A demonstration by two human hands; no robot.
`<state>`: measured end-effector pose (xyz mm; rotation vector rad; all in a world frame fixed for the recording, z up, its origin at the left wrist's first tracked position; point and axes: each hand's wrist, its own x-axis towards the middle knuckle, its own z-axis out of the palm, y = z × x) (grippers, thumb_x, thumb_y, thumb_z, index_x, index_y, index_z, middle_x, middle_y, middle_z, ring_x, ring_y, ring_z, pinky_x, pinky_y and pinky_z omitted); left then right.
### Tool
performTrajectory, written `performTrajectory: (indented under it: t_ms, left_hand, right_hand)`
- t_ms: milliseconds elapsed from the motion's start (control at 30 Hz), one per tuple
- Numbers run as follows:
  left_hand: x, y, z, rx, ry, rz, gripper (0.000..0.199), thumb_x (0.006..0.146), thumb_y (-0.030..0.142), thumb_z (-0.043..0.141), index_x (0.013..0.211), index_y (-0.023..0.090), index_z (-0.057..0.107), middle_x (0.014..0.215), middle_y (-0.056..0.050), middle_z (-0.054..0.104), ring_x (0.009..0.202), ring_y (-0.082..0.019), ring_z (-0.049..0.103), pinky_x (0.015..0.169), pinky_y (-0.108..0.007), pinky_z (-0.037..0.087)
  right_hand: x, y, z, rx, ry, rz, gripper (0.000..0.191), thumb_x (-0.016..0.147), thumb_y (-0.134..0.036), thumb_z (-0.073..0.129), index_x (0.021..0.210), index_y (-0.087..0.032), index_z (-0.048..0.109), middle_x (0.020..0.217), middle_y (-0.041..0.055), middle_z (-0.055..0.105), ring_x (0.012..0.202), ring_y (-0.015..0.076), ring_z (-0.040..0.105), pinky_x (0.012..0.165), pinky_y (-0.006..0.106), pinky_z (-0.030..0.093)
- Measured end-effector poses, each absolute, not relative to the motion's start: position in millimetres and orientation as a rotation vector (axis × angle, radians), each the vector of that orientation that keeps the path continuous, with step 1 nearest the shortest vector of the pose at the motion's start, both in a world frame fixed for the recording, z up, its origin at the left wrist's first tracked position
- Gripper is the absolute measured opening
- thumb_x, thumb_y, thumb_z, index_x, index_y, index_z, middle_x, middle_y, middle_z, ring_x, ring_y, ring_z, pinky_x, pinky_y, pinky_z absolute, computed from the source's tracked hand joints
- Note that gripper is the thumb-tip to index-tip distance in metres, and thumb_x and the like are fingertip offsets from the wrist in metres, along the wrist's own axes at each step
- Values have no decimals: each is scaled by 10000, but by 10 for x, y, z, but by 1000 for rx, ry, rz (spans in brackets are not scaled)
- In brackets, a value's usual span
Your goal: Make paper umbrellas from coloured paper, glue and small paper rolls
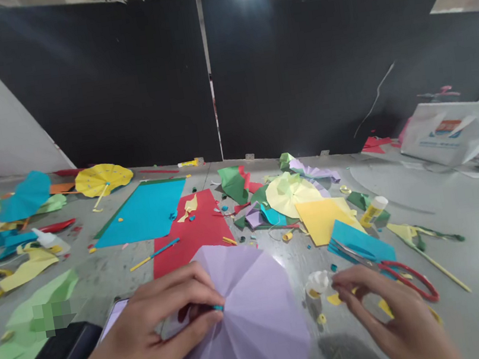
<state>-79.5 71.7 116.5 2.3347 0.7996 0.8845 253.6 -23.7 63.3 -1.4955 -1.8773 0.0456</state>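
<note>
And here's the purple paper disc (263, 308), front and centre at the near edge of view, its folds fanned out into a round; the folding looks done. The left hand (164, 310) is pinched at its middle, finger and thumb closed on a small blue piece (218, 308). Over to the right hand (388, 301), well apart from the left, fingers curled just beside a small white bottle (317, 285); whether they touch it or hold anything, I can't tell. Further back sits a yellow disc (106, 176) with a stick (101, 199) at its middle, looking finished. No such stick shows on the purple one, so by that measure the centre seems the part left undone, though the hand and frame edge hide some of it.
</note>
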Motion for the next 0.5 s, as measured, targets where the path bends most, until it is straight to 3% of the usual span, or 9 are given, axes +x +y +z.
performTrajectory:
  t_ms: [133, 267, 400, 500]
  left_hand:
    - [-694, 758, 1046, 2316, 819, 828, 114, 986, 303, 673, 886, 269, 715, 887, 12, 698, 774, -125, 674, 720, -150, 501]
    - [-640, 788, 977, 2246, 798, 784, 118, 994, 288, 667, 884, 257, 696, 856, 19, 669, 716, -104, 631, 649, -141, 473]
    - [-646, 811, 905, 2169, 771, 805, 101, 992, 250, 666, 896, 253, 697, 865, 15, 660, 750, -110, 628, 660, -157, 472]
    - [-638, 812, 837, 2105, 778, 826, 91, 982, 232, 672, 897, 247, 701, 869, 11, 650, 761, -116, 627, 659, -174, 471]
  right_hand:
    - [2523, -324, 329, -1615, -2016, 194, 104, 995, -210, 577, 1013, -227, 678, 866, 11, 739, 634, 141, 736, 597, 222, 615]
    - [2389, -292, 81, -1624, -2060, 216, 172, 985, -160, 521, 1007, -211, 684, 937, 55, 748, 773, 188, 781, 667, 268, 642]
    - [2356, -289, 128, -1589, -1995, 345, 237, 1008, -150, 467, 904, -198, 674, 863, 46, 736, 693, 160, 749, 633, 239, 626]
    - [2365, -329, 310, -1553, -1852, 481, 104, 978, -181, 604, 984, -216, 702, 876, 11, 767, 704, 136, 766, 671, 196, 640]
